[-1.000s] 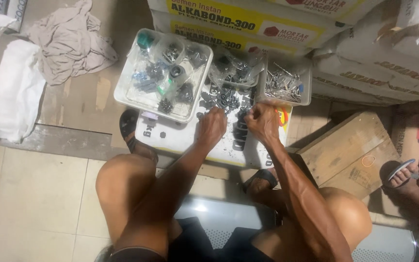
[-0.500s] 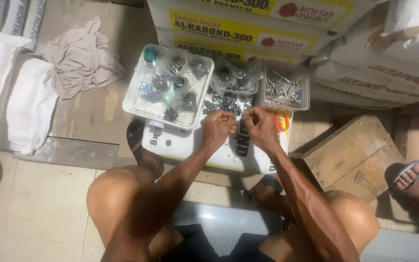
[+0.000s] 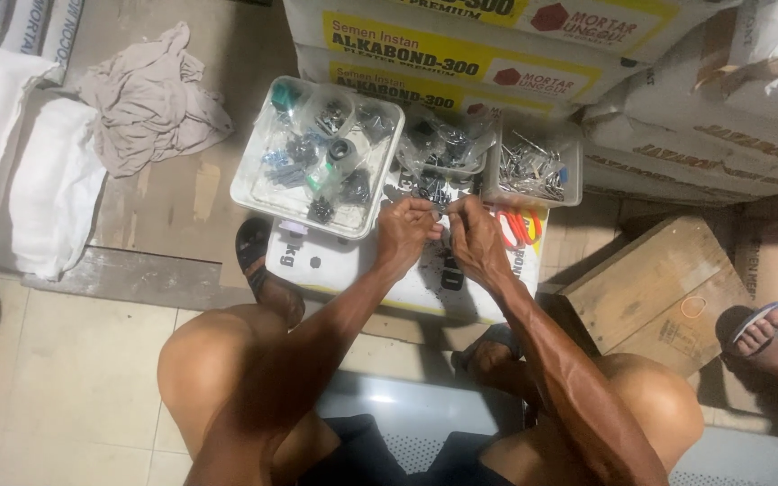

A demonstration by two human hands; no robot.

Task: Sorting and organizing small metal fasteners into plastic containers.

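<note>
Fingertips of our left hand (image 3: 404, 236) and right hand (image 3: 476, 241) pinch one small metal part (image 3: 444, 210); the white plastic tray (image 3: 254, 189) of bagged hardware remains heaped, so we judge plenty left.

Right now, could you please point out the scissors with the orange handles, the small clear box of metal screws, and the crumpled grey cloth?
scissors (image 3: 517, 227), head view, on the orange handles.
clear box of screws (image 3: 533, 167), head view, on the screws inside.
grey cloth (image 3: 150, 99), head view, on its crumpled middle.
</note>
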